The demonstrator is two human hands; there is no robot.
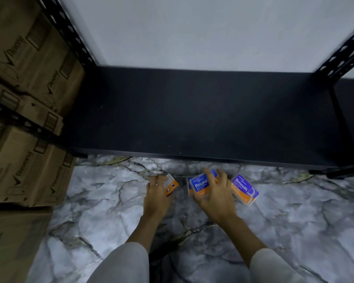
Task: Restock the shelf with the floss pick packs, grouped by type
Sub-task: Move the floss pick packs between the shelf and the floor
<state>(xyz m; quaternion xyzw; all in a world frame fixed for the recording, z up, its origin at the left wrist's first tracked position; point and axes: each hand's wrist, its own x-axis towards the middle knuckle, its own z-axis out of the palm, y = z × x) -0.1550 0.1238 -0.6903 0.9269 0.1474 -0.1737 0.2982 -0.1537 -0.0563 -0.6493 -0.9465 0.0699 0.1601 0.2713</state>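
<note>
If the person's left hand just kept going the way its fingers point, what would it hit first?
The left hand already holds an orange pack. Going straight on, it would probably meet the front edge of the black shelf, though depth is hard to judge.

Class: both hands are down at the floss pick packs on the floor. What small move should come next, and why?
Probably lift the Round pack that the right hand grips up onto the black shelf. No pack lies there yet, and the Smooth pack lies apart on the floor.

"Round" on blue-orange pack (200, 185); "Smooth" on purple-orange pack (244, 189); carton (29, 58) print unreadable.
</note>
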